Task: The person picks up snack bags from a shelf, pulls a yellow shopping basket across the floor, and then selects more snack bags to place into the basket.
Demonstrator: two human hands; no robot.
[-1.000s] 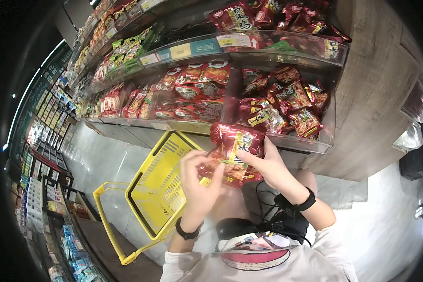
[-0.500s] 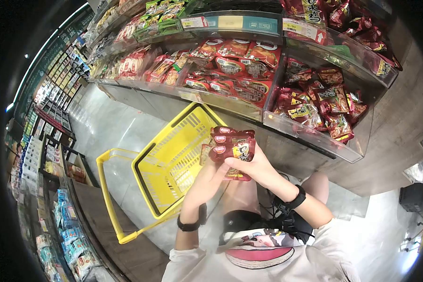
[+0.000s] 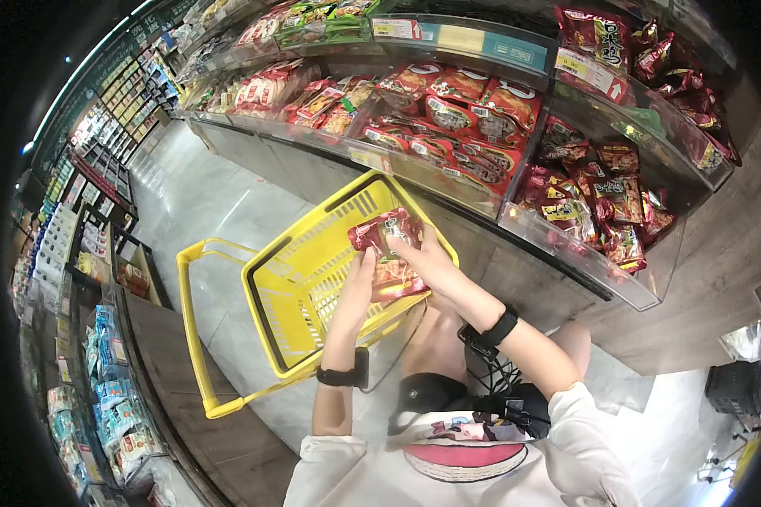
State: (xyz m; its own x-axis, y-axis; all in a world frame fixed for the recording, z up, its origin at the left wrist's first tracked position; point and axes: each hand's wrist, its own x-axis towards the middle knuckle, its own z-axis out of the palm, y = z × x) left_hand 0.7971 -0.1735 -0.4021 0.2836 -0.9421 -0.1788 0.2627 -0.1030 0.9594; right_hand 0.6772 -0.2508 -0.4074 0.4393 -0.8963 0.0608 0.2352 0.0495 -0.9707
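Both hands grip red snack packets (image 3: 395, 275) with pale lettering, held together in front of me over the near right rim of a yellow shopping basket (image 3: 262, 296). My left hand (image 3: 359, 287) closes on their left side. From the right, my right hand (image 3: 423, 262) wraps the other side, its thumb lying across the front. The packet in front hides most of whatever lies behind it. Past the packets, the slotted inner wall and bottom of the basket show. Its long yellow handle (image 3: 193, 329) extends to the left.
Ahead stands a shelf with clear bins: red bagged packs (image 3: 457, 127) in the middle, dark red snack packets (image 3: 596, 198) at the right. A clear bin edge (image 3: 579, 253) juts out near my right arm. At left is another shelf with blue packets (image 3: 114, 406). Grey tiled floor (image 3: 194, 186) runs between.
My hands and the packets have moved slightly left and up, now overlapping the basket. The stacked packets have been tilted, so the front one shows more of its face. The view has shifted a little.
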